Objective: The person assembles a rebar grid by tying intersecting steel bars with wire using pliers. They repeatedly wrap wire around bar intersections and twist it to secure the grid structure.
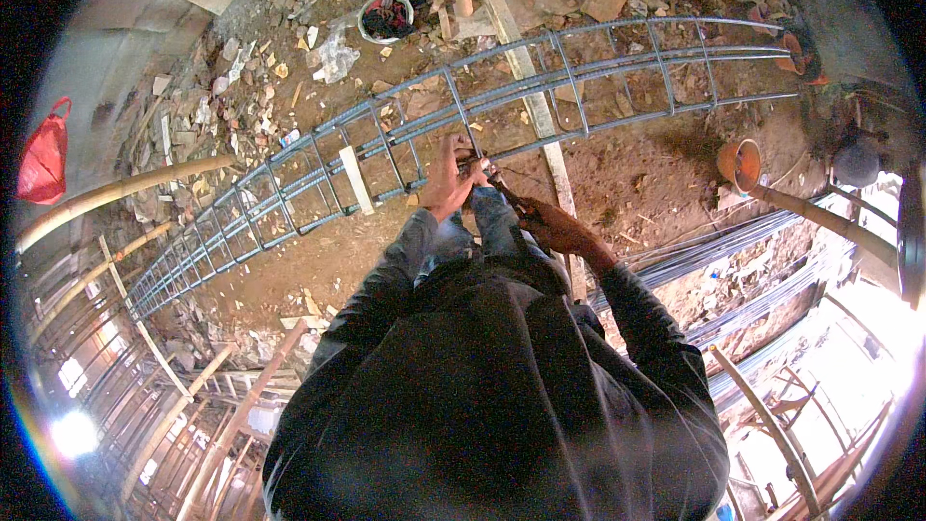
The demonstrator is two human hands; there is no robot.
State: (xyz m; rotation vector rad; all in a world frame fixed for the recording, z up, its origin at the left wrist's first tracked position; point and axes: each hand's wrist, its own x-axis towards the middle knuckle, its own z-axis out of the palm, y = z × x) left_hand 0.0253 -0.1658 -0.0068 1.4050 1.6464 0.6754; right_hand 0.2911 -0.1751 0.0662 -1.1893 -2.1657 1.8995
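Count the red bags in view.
1: the red bag at far left, beside the rubble, away from the rebar cage. Others may be hidden in the clutter.

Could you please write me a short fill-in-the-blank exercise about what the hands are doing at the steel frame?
1. The left hand grips a bar of the long ____ cage.
2. The right hand holds a thin ____ tool pointed at the bar joint.
3. At the left edge hangs a ____ bag.
4. A wooden ____ lies under the cage, crossing it.

Missing words: rebar; tying; red; plank
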